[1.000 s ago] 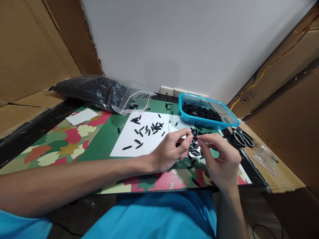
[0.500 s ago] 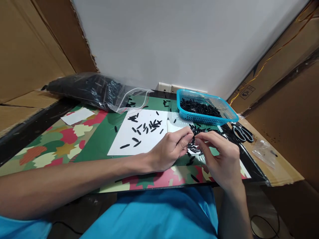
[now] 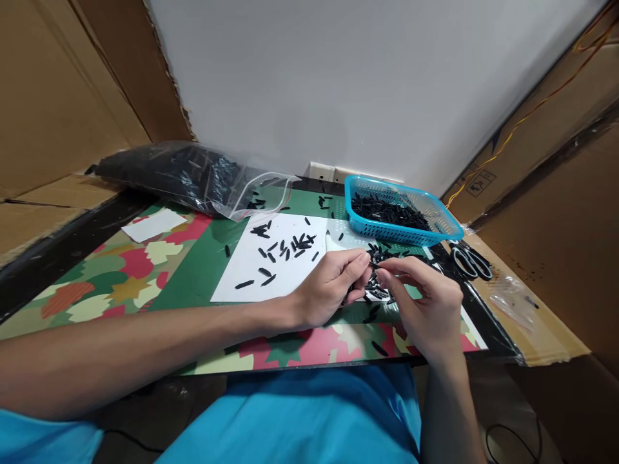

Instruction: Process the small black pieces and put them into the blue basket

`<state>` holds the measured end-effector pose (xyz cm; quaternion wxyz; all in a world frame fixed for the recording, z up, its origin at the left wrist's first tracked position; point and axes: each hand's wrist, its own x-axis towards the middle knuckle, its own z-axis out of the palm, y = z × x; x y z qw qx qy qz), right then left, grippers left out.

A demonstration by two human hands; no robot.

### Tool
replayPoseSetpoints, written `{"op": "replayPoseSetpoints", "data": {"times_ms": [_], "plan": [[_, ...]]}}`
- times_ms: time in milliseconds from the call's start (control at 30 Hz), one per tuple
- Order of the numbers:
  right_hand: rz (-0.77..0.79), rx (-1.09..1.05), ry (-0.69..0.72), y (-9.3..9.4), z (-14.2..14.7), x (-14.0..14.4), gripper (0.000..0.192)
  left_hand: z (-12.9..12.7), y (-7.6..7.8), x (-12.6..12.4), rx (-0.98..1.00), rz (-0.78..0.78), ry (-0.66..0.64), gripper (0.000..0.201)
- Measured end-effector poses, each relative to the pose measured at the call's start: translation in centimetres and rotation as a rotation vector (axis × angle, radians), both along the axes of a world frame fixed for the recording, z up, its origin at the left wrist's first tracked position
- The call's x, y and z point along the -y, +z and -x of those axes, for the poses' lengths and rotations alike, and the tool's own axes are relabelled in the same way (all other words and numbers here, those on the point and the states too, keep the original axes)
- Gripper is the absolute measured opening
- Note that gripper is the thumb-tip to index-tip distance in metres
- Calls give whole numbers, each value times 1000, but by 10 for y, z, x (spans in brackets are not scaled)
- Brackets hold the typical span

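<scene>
Black plastic, a small dark piece (image 3: 373, 263), sits pinched right where the 2 hands meet in the head view. The left hand (image 3: 329, 287) comes in from the left, thumb and forefinger closed narrow on it; the right hand (image 3: 425, 309) meets it from the right, fingertips (image 3: 382, 276) curled in tight, touching the same piece. Its long axis is too small to tell. Directly beneath lies a loose pile of black pieces (image 3: 377, 293); more scatter over the white sheet (image 3: 251, 270) to the left, and the blue basket (image 3: 438, 233) stands just beyond.
</scene>
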<state>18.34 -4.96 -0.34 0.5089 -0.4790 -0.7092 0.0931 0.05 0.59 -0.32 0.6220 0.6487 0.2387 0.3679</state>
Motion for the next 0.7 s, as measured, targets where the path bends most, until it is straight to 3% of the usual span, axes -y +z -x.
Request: {"op": "replayPoseSetpoints", "data": {"times_ms": [533,700], "plan": [[-193,39,-10,9,1,7,11,0,-3,0,127,82,-22,50],[-353,-25,-209,33,-20,-20,8,0,-3,-2,122,158,-7,50]]}}
